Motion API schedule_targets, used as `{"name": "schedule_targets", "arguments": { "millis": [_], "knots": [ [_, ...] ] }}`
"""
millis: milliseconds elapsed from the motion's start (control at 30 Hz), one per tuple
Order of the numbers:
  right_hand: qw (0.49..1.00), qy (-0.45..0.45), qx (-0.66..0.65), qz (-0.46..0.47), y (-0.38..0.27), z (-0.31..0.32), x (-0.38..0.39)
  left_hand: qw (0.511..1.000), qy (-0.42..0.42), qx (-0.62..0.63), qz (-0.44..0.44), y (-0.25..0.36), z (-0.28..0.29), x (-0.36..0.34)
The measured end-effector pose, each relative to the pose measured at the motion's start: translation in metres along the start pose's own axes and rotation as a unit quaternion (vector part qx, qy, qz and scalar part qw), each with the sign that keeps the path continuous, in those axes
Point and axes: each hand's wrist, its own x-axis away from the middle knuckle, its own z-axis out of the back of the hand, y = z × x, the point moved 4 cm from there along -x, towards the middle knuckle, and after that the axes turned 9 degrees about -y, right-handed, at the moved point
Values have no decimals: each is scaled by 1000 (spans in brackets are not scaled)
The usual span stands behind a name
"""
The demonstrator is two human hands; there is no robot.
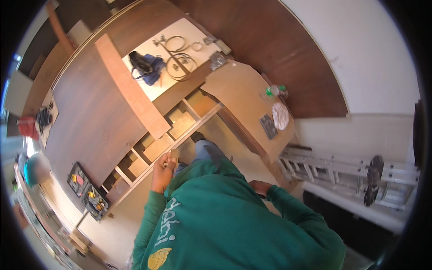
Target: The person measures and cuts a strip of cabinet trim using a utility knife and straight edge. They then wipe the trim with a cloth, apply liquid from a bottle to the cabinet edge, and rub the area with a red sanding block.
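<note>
My left hand (pixel 163 171) is closed on a small tan wooden piece (pixel 174 156), close by the front edge of an open wooden frame (pixel 186 110) with several compartments. My right hand (pixel 260 187) is low at the right of my green sweatshirt, partly hidden by it; whether its fingers grip anything cannot be made out. Above the frame, a long plywood strip (pixel 128 83) lies across a dark brown board (pixel 96 119). A cream panel (pixel 153 44) bears a blue-and-black bag (pixel 148 67) and coiled hoses (pixel 177 43).
An open toolbox (pixel 87 191) lies at left, near a person in a teal cap (pixel 33 171). At right, a cardboard-coloured board (pixel 238 99) holds a green-capped bottle (pixel 275 91), a white bundle (pixel 280 117) and a dark plate (pixel 268 126). An aluminium ladder (pixel 333 173) lies along the right wall.
</note>
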Motion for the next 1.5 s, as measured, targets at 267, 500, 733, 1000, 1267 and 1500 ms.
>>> {"name": "schedule_targets", "arguments": {
  "millis": [267, 500, 733, 1000, 1267, 1500],
  "knots": [
    [982, 110, -154, 2, 71, -111, -9, 893, -184, -364, -191, 25, -71, -165],
    [971, 166, -163, -53, 124, -44, 5, 825, -226, -511, -83, 7, -238, -271],
    [952, 248, -132, -118, 187, 151, 63, 838, -148, -525, 29, -36, -373, -370],
    [942, 278, -65, -174, 216, 320, 91, 913, -73, -395, 67, -24, -437, -453],
    [963, 210, 71, -153, 142, 396, 29, 952, 65, -300, 20, 3, -362, -421],
    [953, 120, 259, -98, 0, 388, -56, 922, -32, -354, 156, -136, -224, -241]
  ]
}}
